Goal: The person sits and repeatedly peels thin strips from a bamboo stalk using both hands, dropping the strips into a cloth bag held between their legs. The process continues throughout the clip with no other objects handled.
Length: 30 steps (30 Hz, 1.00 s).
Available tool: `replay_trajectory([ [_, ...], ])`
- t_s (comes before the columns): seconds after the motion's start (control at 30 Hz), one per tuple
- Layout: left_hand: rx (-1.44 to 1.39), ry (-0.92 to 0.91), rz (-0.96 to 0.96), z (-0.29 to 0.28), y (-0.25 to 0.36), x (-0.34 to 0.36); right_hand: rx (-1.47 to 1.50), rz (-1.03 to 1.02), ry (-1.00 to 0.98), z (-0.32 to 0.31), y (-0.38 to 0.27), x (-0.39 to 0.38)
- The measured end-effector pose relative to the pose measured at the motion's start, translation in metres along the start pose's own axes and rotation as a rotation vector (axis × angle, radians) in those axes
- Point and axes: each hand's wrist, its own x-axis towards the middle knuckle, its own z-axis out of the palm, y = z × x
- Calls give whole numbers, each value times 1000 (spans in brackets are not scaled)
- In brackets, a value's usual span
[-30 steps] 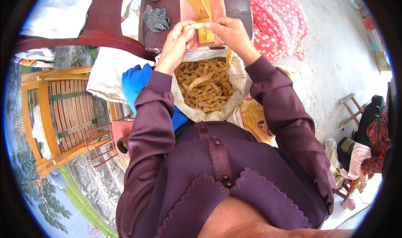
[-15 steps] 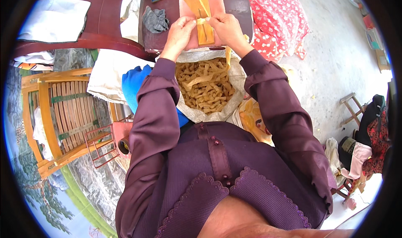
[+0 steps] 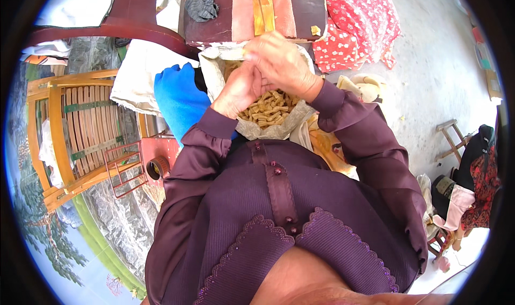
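Both my hands are pressed together over an open pale sack full of short tan strips. My right hand lies on top with its fingers curled, and a small pale strip end shows at its fingertips. My left hand sits under and beside it, with its fingers hidden by the right hand. Purple sleeves cover both forearms. Just beyond the sack stands a dark wooden table with a pink and yellow board on it.
A grey cloth lies on the table. A blue bundle sits left of the sack, and a slatted wooden chair is further left. A red flowered cloth is at the upper right, with a small stool and a seated person at the right.
Both hands have drawn back from the board on the table toward my body and are now over the sack, closer together, the right over the left.
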Motion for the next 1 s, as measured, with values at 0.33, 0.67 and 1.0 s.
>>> replay_trajectory([
  [0.33,11,162,213,9,10,0,1044,658,11,17,-10,-12],
  [0.67,1337,204,679,23,33,-11,619,622,132,2,-5,3],
  [1.0,1427,319,1325,24,37,1,710,663,-51,-14,-2,11],
])
